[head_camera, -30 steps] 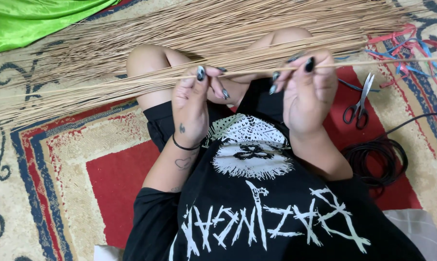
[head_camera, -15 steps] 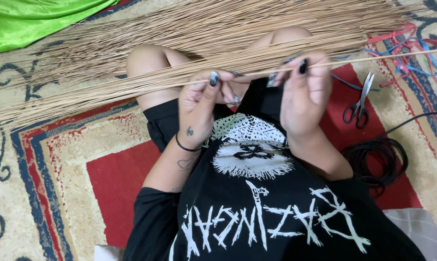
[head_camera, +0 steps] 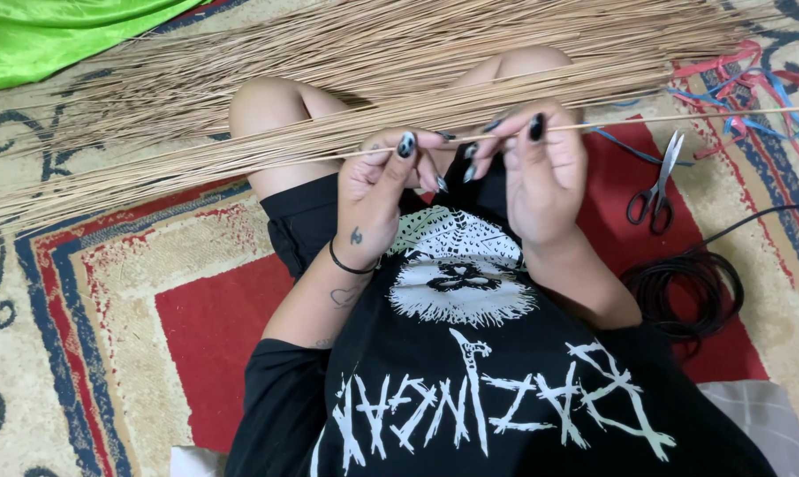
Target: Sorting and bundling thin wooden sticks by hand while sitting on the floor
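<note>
1. The left hand (head_camera: 377, 199) is closed in a pinch, thumb against fingertips, on a single thin tan stick (head_camera: 682, 116); its dark-painted nails point up and a black band circles the wrist.
2. The right hand (head_camera: 541, 172) is likewise pinched shut on the same stick, just beside the left hand, with the other fingers curled loosely.
3. The stick runs from the hands out to the person's right, almost level, passing over the carpet and reaching the edge of the view.
4. Both hands hover above the person's lap, over a black printed T-shirt (head_camera: 470, 389) and black shorts.
5. A broad sheaf of the same tan sticks (head_camera: 329, 62) lies across the bare knees and spreads onto the floor on both sides.
6. The floor is covered by a red, beige and blue patterned carpet (head_camera: 196, 327).
7. To the person's right lie black-handled scissors (head_camera: 657, 190), a tangle of red and blue ribbon strips (head_camera: 753, 84) and a coiled black cable (head_camera: 686, 296).
8. A bright green cloth (head_camera: 55, 35) lies at the far left corner.
</note>
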